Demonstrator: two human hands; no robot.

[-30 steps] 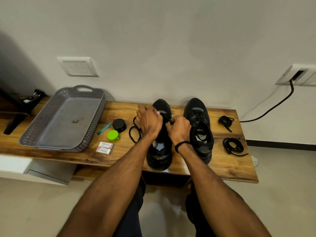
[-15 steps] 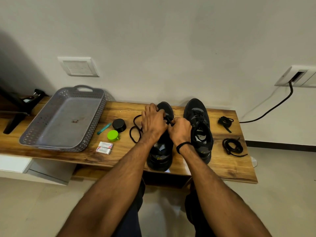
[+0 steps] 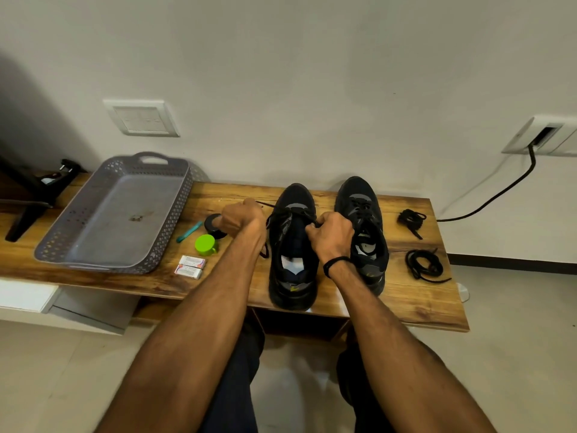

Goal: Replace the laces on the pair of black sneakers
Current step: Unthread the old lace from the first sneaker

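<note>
left hand point(image 3: 243, 220) gripped a lace end point(image 3: 278, 215) out at 9 o'clock, right hand point(image 3: 331, 234) gripped the other, probably evening tension across the sneaker point(image 3: 292, 270).

The left sneaker point(image 3: 292, 245) and the right sneaker point(image 3: 362, 210) are black, each with a grey panel near the toe and a white patch inside. The lace point(image 3: 282, 214) is black, as are the loose laces point(image 3: 423, 265). The bench point(image 3: 406, 295) is brown wood with dark grain. The tray point(image 3: 178, 214) is grey, its wall pierced in a lattice pattern. The cup point(image 3: 205, 244) is bright green, the lid point(image 3: 213, 220) black, the stick point(image 3: 189, 231) teal, the boxes point(image 3: 191, 262) white with red print. The cable point(image 3: 499, 195) is black.
</note>
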